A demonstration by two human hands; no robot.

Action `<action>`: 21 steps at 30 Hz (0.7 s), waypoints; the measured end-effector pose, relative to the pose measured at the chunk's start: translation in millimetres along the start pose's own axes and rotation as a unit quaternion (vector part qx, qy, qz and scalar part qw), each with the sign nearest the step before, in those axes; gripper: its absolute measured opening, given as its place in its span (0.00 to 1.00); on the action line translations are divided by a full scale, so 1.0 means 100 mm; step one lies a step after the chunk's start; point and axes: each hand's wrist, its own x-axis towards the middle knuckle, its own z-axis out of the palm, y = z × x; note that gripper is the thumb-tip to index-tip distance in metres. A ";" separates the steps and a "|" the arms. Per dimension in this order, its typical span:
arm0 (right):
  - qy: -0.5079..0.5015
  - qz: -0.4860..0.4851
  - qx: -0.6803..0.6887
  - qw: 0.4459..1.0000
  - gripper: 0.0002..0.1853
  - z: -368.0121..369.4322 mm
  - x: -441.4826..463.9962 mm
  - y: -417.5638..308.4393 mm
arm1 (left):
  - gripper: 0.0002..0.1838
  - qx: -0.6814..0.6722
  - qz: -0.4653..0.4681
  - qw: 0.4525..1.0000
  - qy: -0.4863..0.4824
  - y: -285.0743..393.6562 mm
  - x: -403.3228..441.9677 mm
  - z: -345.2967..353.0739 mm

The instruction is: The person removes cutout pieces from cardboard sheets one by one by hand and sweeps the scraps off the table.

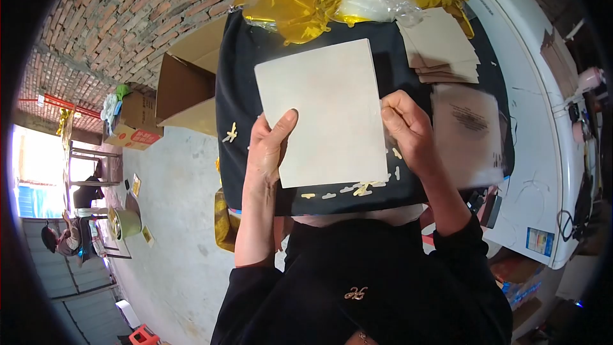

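A white rectangular board (325, 115), slightly tilted, is held up over the black-covered table. My left hand (271, 144) grips its left edge, thumb lying on the front face and the other fingers behind. My right hand (408, 129) is closed in a pinch right at the board's right edge; what sits between its fingertips is hidden. Small pale and yellowish cut pieces (361, 188) are scattered on the black cloth (242, 96) below the board. To the right of my right hand lies a stack of clear plastic sleeves (469, 131) with printed text.
Brown boards (440, 45) are piled at the back right. Gold film (281, 6) and crumpled clear plastic (377, 0) cover the table's far end. A white appliance (523, 121) borders the right side. Left are an open cardboard box (185, 92) and, farther off, a seated person (64, 239).
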 end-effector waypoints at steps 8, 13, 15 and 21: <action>-0.011 -0.098 -0.183 0.978 0.04 -0.18 0.07 0.12 | 0.13 0.172 0.099 0.979 -0.051 0.30 -0.21 0.05; 0.051 -0.163 -0.233 0.957 0.04 -0.06 0.13 0.15 | 0.12 0.360 0.191 0.913 -0.008 0.48 -0.36 0.30; 0.073 -0.185 -0.267 0.943 0.05 -0.06 0.14 0.17 | 0.11 0.396 0.202 0.896 -0.009 0.48 -0.40 0.34; 0.081 -0.297 -0.432 0.848 0.15 -0.25 0.28 0.26 | 0.11 0.383 0.246 0.889 0.035 0.42 -0.32 0.28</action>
